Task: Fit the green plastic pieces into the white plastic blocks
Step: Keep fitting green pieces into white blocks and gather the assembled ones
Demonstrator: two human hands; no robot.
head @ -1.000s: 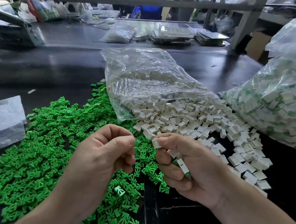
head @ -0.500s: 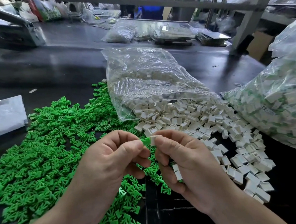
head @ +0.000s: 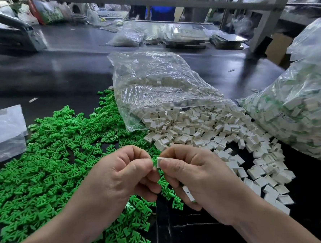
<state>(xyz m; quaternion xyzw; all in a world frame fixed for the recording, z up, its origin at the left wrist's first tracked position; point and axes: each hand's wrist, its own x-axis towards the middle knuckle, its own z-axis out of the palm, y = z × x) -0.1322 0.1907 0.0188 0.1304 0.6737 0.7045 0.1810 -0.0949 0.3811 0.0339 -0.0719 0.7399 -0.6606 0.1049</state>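
While left grip [head: 122, 175] pinches green piece [head: 154, 163] and right grip [head: 195, 180] white block [head: 159, 162], green pile [head: 50, 161], white heap [head: 202, 127] surround.

No legible text anywhere, small printed label [head: 286, 117] on right-hand clear bag [head: 311, 96], characters too blurred to read

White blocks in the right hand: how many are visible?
2. One white block is pinched by the right hand at its fingertips; a second block sits tucked under its lower fingers. More may hide in the palm.
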